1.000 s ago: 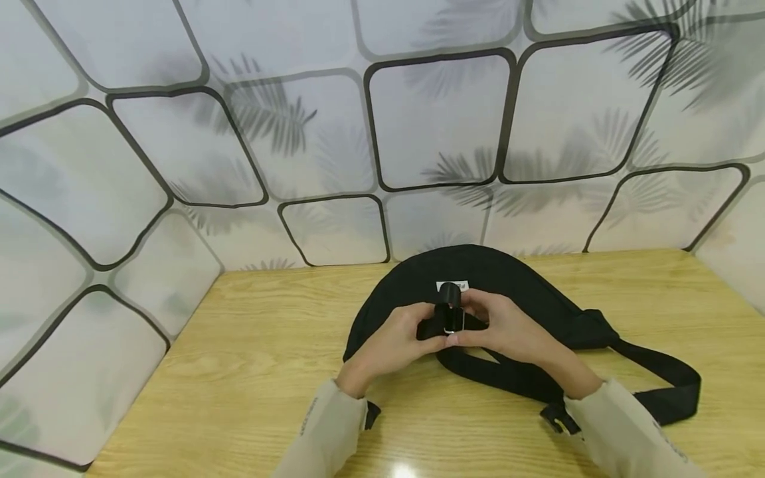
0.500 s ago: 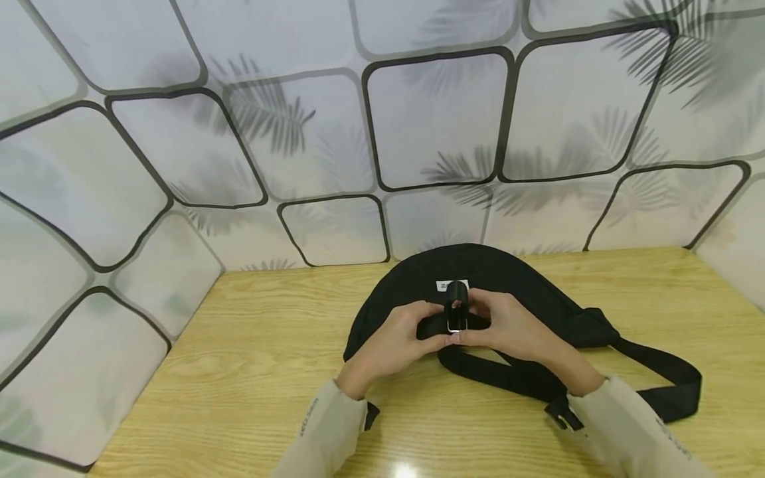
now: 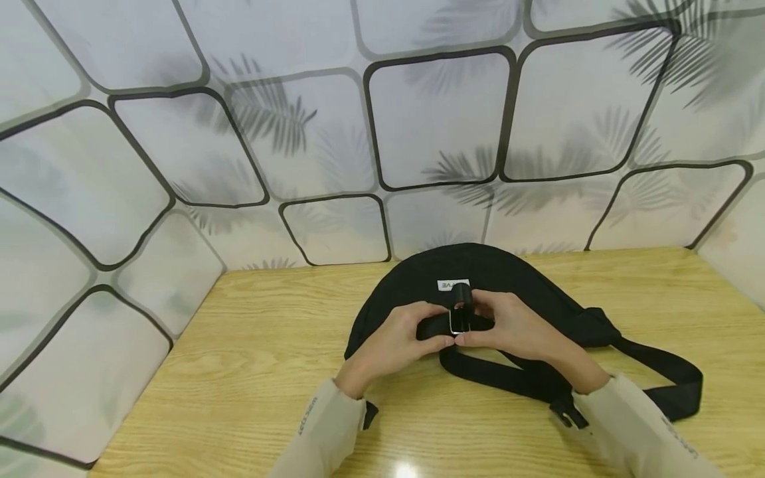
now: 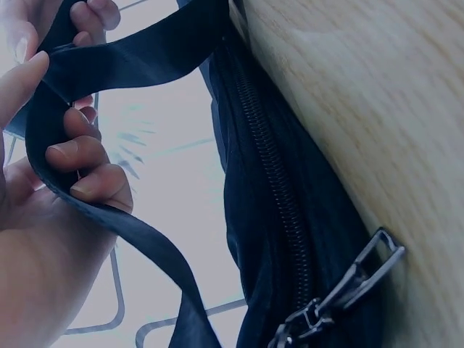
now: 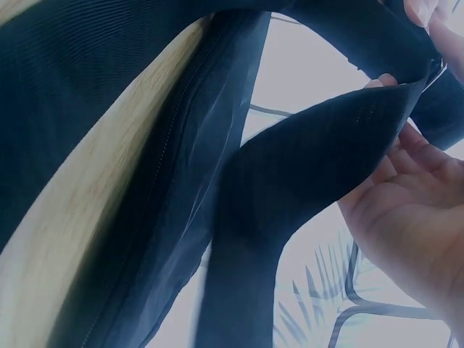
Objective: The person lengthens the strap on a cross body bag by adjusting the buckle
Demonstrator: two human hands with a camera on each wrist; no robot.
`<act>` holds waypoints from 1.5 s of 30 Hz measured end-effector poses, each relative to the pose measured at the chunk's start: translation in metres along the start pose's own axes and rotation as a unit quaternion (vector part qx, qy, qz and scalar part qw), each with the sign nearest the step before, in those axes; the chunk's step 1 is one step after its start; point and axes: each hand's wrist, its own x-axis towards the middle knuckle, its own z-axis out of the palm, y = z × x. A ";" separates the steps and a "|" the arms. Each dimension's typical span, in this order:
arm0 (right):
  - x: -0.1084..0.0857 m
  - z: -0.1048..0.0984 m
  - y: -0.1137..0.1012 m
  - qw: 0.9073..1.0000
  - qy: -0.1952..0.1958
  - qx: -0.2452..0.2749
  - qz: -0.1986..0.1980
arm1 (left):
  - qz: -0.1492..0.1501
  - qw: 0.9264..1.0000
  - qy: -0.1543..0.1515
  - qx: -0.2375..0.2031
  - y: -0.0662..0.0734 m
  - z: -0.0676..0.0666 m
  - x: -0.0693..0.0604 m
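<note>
A black waist bag [image 3: 406, 279] with a white label [image 3: 445, 285] lies on the table. In front of it, both hands hold its black webbing strap [image 4: 145, 58] at a metal-framed strap slider [image 3: 459, 322]. My left hand [image 3: 391, 338] pinches the strap on the slider's left, its fingers curled around the webbing in the left wrist view. On the slider's right, my right hand [image 3: 520, 328] pinches the strap between thumb and fingers. A short loop of webbing [image 3: 461, 292] stands up out of the slider. Some of the right fingers are hidden behind the strap.
A black buckle end [image 3: 568, 415] lies beside the right sleeve, and another black strap end [image 3: 370, 415] shows by the left sleeve. The strap [image 3: 681, 392] loops out to the right. A patterned wall [image 3: 442, 126] rises behind the wooden table [image 3: 251, 372].
The slider and its raised loop have shifted slightly right and turned a little. The right hand has edged right with it. The bag has stayed in place.
</note>
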 end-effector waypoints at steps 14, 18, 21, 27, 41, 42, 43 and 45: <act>-0.007 -0.009 0.003 0.999 0.003 -0.022 0.025 | -0.008 1.000 -0.005 0.002 -0.001 -0.002 -0.004; -0.012 -0.014 0.006 0.999 0.009 -0.030 0.029 | -0.009 1.000 -0.001 0.007 -0.003 -0.004 -0.007; -0.015 -0.018 0.009 0.999 0.009 -0.026 0.031 | -0.007 1.000 0.002 0.013 -0.004 -0.005 -0.009; -0.023 -0.025 0.013 0.999 0.011 -0.028 0.037 | 0.000 1.000 0.001 0.017 -0.006 -0.007 -0.011; -0.046 -0.042 0.033 0.998 0.011 -0.031 0.059 | 0.010 0.999 0.009 0.030 -0.015 -0.015 -0.020; -0.048 -0.044 0.034 0.998 0.009 -0.028 0.055 | 0.012 0.999 0.010 0.031 -0.015 -0.016 -0.021; -0.049 -0.044 0.035 0.998 0.007 -0.023 0.054 | 0.014 0.999 0.011 0.031 -0.015 -0.017 -0.021; -0.050 -0.044 0.036 0.999 0.003 -0.018 0.048 | 0.016 0.999 0.007 0.032 -0.014 -0.017 -0.022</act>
